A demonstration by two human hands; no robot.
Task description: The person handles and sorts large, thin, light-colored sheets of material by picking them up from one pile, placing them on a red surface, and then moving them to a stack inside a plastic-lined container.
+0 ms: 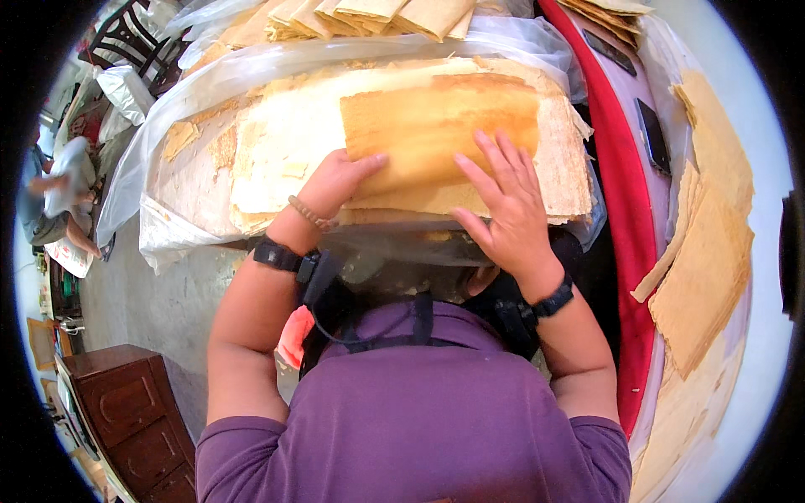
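A thin, brownish-yellow sheet with a rough surface lies on a low stack of paler, ragged-edged sheets. At its left edge is my left hand, thumb on top and the other fingers out of sight, seemingly gripping the edge. My right hand is spread over the right part of the sheet with fingers apart. Whether its fingertips touch the surface is hard to make out. Clear plastic film wraps around the stack's sides.
Folded tan sheets are piled beyond the stack. Along my right runs a red cloth edge, with two phones and more tan sheets beyond it. A wooden cabinet stands at lower left. Another person sits at far left.
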